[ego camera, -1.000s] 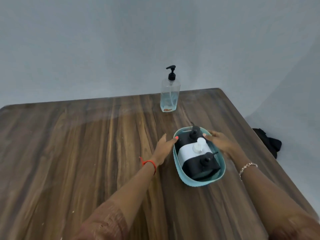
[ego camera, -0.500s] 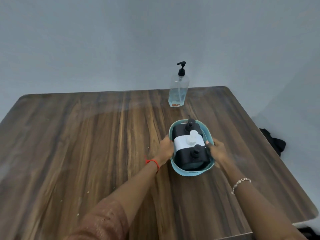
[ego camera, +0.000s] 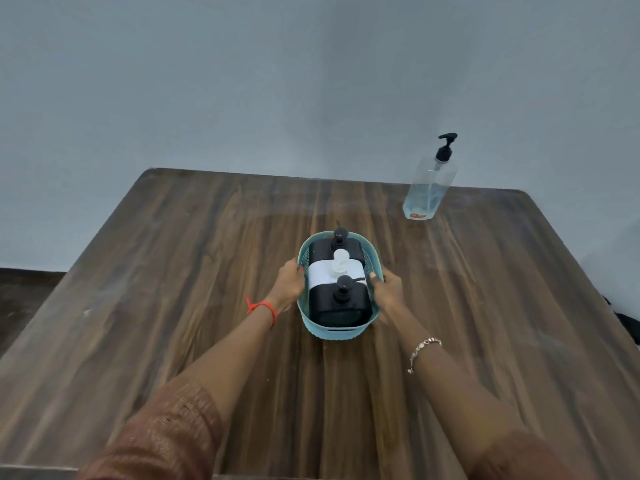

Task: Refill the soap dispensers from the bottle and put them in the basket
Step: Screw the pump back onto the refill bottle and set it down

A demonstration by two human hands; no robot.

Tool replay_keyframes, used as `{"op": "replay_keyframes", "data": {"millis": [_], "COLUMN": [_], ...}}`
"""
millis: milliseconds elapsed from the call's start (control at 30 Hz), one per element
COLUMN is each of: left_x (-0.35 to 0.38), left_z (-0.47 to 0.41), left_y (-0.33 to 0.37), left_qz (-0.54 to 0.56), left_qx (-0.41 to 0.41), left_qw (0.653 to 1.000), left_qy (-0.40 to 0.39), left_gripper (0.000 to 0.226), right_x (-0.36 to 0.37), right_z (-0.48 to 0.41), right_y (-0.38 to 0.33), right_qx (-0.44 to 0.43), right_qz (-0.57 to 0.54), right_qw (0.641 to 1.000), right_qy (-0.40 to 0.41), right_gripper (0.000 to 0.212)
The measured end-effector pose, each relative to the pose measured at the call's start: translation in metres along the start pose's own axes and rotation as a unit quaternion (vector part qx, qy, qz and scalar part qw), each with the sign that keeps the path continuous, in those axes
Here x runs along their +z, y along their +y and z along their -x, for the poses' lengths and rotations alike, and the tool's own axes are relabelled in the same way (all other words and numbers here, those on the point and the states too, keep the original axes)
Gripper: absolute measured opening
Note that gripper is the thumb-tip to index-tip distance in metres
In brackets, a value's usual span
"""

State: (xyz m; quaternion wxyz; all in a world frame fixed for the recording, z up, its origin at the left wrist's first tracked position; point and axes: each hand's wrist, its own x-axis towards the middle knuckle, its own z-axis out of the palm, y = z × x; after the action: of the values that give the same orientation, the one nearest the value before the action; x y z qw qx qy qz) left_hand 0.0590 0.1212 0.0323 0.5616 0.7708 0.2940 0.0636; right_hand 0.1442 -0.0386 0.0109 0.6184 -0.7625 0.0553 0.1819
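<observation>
A teal oval basket point(ego camera: 333, 332) sits on the wooden table point(ego camera: 173, 289) in the middle. Three square soap dispensers stand inside it in a row: a black one at the back point(ego camera: 320, 250), a white one point(ego camera: 318, 276) in the middle, a black one point(ego camera: 341, 304) nearest me. My left hand point(ego camera: 290, 282) grips the basket's left rim. My right hand point(ego camera: 387, 289) grips its right rim. The clear refill bottle point(ego camera: 429, 183) with a black pump stands at the table's far right, holding a little blue liquid.
A grey wall runs behind the table. A dark object point(ego camera: 628, 323) lies on the floor past the right edge. Bare tabletop lies to the left of the basket and in front of it.
Both hands closed on the basket's sides and slid it left, toward the table's middle. My view swung left, so the bottle now sits far right.
</observation>
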Motion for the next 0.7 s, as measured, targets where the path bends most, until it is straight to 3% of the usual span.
{"op": "replay_keyframes", "data": {"millis": [233,433,700], "left_x": [-0.012,-0.014,-0.013], "left_z": [0.000,0.006,0.038], "left_y": [-0.022,-0.025,-0.032], "left_qz": [0.026,0.035,0.002], "left_qx": [0.000,0.004,-0.001], "left_qw": [1.000,0.999,0.997], "left_qy": [0.000,-0.011,-0.073], "left_gripper": [0.024,0.031,0.054], "right_x": [0.015,0.013,0.011], "right_z": [-0.006,-0.001,0.031], "right_y": [0.015,0.012,0.020], "right_qx": [0.001,-0.028,-0.063], "right_qz": [0.083,0.141,0.180], "right_qw": [0.996,0.989,0.981], "right_qy": [-0.014,-0.037,-0.046], "right_gripper": [0.013,0.024,0.030]}}
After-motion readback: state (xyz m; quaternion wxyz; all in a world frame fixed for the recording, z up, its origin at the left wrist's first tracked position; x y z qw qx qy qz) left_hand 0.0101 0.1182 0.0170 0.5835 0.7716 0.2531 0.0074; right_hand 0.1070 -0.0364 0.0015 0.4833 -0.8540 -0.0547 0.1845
